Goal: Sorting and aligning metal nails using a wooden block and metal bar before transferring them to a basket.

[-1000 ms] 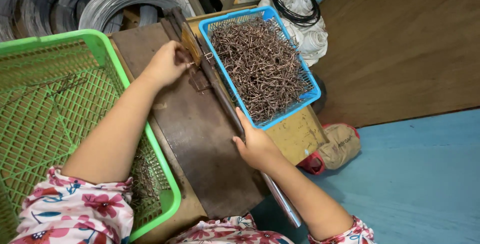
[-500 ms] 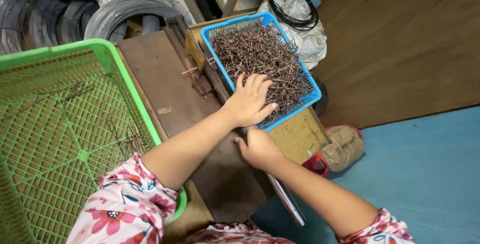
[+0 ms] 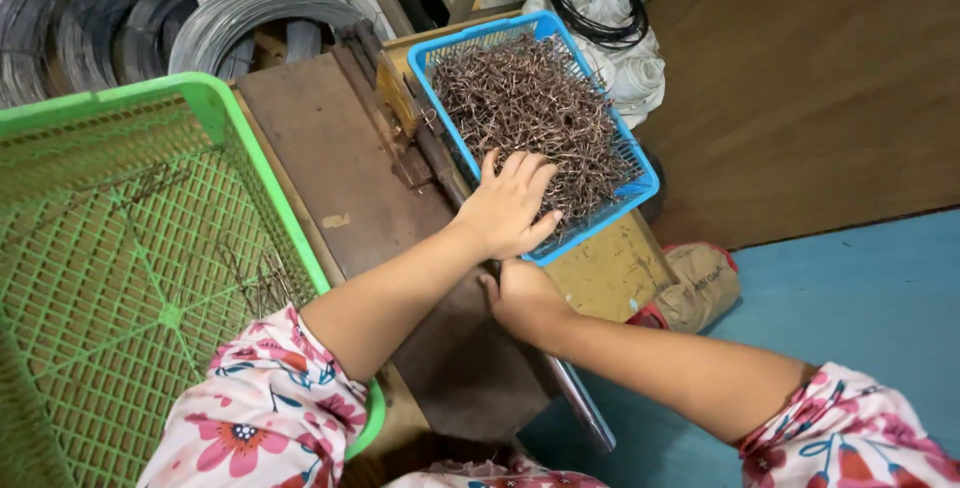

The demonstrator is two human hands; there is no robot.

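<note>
Brown bent wire pieces (image 3: pixel 530 108), heaped in a blue basket (image 3: pixel 440 48), directly under and beyond the left hand (image 3: pixel 505 208). Laid palm down on the near edge of the heap, fingers spread and loose, nothing clasped as far as can be seen; heel of the hand over the basket's near rim.

Just below the left wrist, the right hand (image 3: pixel 520 298), curled against the edge of a dark worn board (image 3: pixel 330 158). Fingers tucked out of sight, so impossible to tell whether gripping something or only resting. Off its near side, a narrow metal bar (image 3: pixel 585 413) running toward the body.

Judging by the pose: reaching into the heap, at the point of contact rather than lifting. Likely calls for closing the fingers on a small bunch and teasing it free, since tangled and hooked together; sharp ends, so a light pinch rather than a deep grab.

Left of the left forearm, a green basket (image 3: pixel 215 98) with a few loose wires (image 3: pixel 265 283) on its mesh. Beyond the board, grey wire coils (image 3: pixel 230 18). Past the blue basket, a white sack (image 3: pixel 625 58).
</note>
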